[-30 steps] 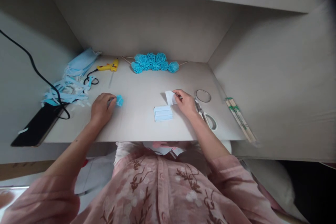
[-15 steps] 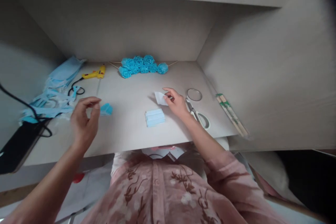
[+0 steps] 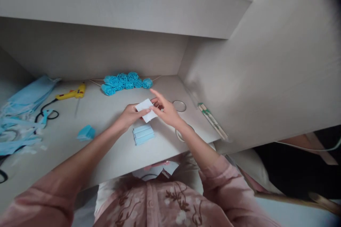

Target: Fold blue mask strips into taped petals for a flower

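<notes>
Both hands hold a thin white square piece (image 3: 144,105), of paper or fabric, above the middle of the table. My left hand (image 3: 129,116) pinches its left and lower edge, thumb on top. On its right side, the thumb of my right hand (image 3: 167,111) presses it while the index finger sticks out. Just below lies a small stack of pleated light blue mask pieces (image 3: 144,134). Small cut pieces of brighter blue material (image 3: 86,133) lie by my left forearm. My right forearm covers most of the scissors (image 3: 179,134); part of a pale handle shows.
Blue fabric roses on sticks (image 3: 125,82) lie at the back. A yellow glue gun (image 3: 71,93) with a black cord, face masks (image 3: 30,94) and cut strips (image 3: 25,127) are at left. A roll of tape (image 3: 179,105) and packaged wooden sticks (image 3: 212,120) are at right.
My left hand has come right from beside the bright blue pieces and taken hold of the white piece. My right hand still holds it. The view has turned right.
</notes>
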A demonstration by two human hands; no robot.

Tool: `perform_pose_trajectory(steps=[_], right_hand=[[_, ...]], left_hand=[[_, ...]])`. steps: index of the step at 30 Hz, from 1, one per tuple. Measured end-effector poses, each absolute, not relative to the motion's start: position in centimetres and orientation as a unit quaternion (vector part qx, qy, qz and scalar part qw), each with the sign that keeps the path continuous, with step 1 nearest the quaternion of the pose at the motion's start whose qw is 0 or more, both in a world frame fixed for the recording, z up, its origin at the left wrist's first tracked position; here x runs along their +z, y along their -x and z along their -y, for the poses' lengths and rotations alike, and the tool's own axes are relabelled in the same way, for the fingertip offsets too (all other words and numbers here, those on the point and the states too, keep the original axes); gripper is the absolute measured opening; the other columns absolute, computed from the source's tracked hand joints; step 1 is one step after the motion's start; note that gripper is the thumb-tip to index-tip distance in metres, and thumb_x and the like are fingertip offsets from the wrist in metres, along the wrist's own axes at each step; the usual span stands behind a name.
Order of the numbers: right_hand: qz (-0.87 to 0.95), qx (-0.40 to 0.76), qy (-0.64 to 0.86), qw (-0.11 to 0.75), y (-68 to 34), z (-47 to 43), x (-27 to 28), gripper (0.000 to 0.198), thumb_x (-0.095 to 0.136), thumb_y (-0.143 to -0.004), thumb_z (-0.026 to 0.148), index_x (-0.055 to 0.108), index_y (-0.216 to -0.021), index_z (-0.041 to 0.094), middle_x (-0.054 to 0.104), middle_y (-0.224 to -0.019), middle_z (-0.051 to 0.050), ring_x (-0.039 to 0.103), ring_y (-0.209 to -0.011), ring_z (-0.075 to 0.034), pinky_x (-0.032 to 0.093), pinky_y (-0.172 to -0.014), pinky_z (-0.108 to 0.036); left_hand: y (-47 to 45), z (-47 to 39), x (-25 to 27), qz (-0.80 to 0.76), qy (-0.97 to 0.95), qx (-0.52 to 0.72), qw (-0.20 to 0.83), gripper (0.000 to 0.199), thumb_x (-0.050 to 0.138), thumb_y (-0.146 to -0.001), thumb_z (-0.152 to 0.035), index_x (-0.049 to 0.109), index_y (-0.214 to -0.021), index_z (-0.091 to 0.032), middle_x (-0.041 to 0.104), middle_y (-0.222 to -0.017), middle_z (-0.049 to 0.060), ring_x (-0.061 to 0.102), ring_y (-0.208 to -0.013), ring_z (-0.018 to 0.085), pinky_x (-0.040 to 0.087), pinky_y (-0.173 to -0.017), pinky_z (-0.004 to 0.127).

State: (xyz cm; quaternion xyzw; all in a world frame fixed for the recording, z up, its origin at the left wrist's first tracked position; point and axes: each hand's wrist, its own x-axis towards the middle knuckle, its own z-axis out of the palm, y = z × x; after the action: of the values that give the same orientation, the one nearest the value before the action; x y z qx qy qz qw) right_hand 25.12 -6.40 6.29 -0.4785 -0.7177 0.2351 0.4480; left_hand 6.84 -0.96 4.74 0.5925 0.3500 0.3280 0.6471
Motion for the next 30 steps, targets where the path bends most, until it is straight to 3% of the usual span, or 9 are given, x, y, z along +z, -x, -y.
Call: perform_pose_trajectory(steps=[4,8,13,18,24,27,30], right_hand=[[0.671,0.273,0.446,0.526,-25.5,5.7,5.4,0.059,0.054,-0.093,0.033,0.033,-0.148,0.03,0.068,-0.119,-0.007,0.067,-0.095,-0.017,0.057,-0.083,-0.034],[0.702,0.295,0.405,0.506,-24.5,5.4,4.1,0.046,0.055,-0.093,0.027,0.047,-0.138,0.028,0.067,-0.123,-0.008,0.067,-0.105,-0.019,0.056,-0.092,-0.038],[0.786,0.188,0.384,0.447,-23.0,4.7,3.6,0.032,0.054,-0.092,0.019,0.061,-0.122,0.026,0.067,-0.121,-0.006,0.064,-0.11,-0.019,0.056,-0.088,-0.035],[0.792,0.091,0.411,0.443,-22.9,3.9,2.7,0.037,0.054,-0.092,0.018,0.055,-0.128,0.026,0.067,-0.12,-0.007,0.068,-0.091,-0.017,0.057,-0.086,-0.035],[0.796,0.069,0.388,0.459,-23.6,4.2,1.4,0.051,0.044,-0.094,0.01,0.046,-0.14,0.031,0.067,-0.121,-0.005,0.068,-0.097,-0.015,0.056,-0.088,-0.034],[0.795,0.073,0.38,0.467,-23.8,4.3,1.5,0.042,0.044,-0.096,0.012,0.055,-0.133,0.03,0.067,-0.124,-0.005,0.067,-0.1,-0.015,0.054,-0.09,-0.033],[0.78,0.091,0.397,0.476,-24.0,4.2,1.6,0.027,0.053,-0.095,0.019,0.065,-0.117,0.027,0.071,-0.113,-0.005,0.068,-0.097,-0.016,0.055,-0.085,-0.032]], left_hand=[[-7.2,1.5,5.3,-0.319,-0.445,0.467,0.695,0.037,0.084,-0.064,-0.037,0.069,-0.089,-0.015,0.071,-0.085,0.004,0.062,-0.073,0.016,0.047,-0.063,0.027],[-6.9,1.5,5.0,-0.294,-0.333,0.534,0.719,0.034,0.085,-0.065,-0.03,0.067,-0.09,-0.015,0.069,-0.084,0.001,0.061,-0.07,0.012,0.044,-0.056,0.023],[-6.7,1.6,4.1,-0.299,-0.279,0.538,0.737,0.03,0.086,-0.063,-0.026,0.066,-0.08,-0.013,0.068,-0.076,0.001,0.061,-0.066,0.012,0.044,-0.054,0.023],[-6.6,1.5,3.4,-0.296,-0.262,0.531,0.75,0.029,0.083,-0.067,-0.025,0.066,-0.086,-0.011,0.07,-0.078,0.004,0.063,-0.065,0.013,0.046,-0.055,0.024],[-6.1,1.1,2.5,-0.302,-0.262,0.515,0.758,0.026,0.077,-0.076,-0.027,0.068,-0.093,-0.01,0.072,-0.08,0.006,0.063,-0.063,0.014,0.046,-0.055,0.025],[-6.2,1.3,2.2,-0.285,-0.289,0.513,0.756,0.029,0.076,-0.077,-0.03,0.069,-0.096,-0.01,0.074,-0.089,0.009,0.066,-0.07,0.016,0.049,-0.059,0.027],[-6.4,1.8,1.9,-0.279,-0.315,0.512,0.749,0.031,0.077,-0.076,-0.032,0.07,-0.097,-0.01,0.074,-0.095,0.011,0.068,-0.078,0.019,0.051,-0.064,0.028]])
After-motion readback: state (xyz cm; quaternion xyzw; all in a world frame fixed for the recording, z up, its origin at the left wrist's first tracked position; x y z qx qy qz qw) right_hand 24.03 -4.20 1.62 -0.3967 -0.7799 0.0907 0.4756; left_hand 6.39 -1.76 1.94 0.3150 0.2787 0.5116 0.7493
